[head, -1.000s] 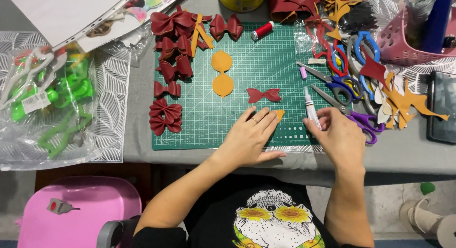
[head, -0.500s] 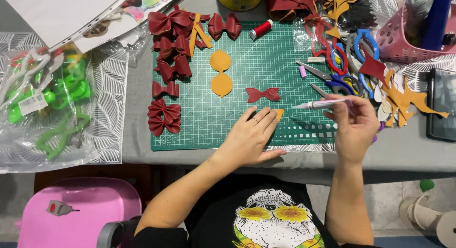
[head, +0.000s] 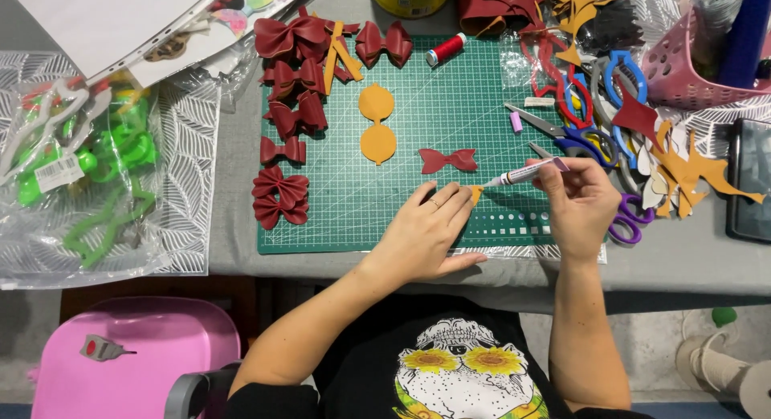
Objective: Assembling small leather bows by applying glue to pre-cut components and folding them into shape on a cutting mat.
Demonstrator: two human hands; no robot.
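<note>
The right hand [head: 580,206] grips a slim white glue pen [head: 524,173], tip slanting left toward the small orange leather piece [head: 475,193] under the flat left hand [head: 426,230].

Black T-shirt [head: 450,371], skull-and-sunflower print, ring on left hand [head: 426,234]

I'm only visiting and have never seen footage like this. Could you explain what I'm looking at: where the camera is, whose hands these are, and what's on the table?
There is no machine: a person wears a camera on the head, looking down at their own hands. A green cutting mat lies on a grey table. The left hand presses flat on a small orange piece. The right hand holds a white pen-shaped tool, tip at that piece. Around them lie dark red bows, an orange cutout, a red thread spool and scissors.
</note>
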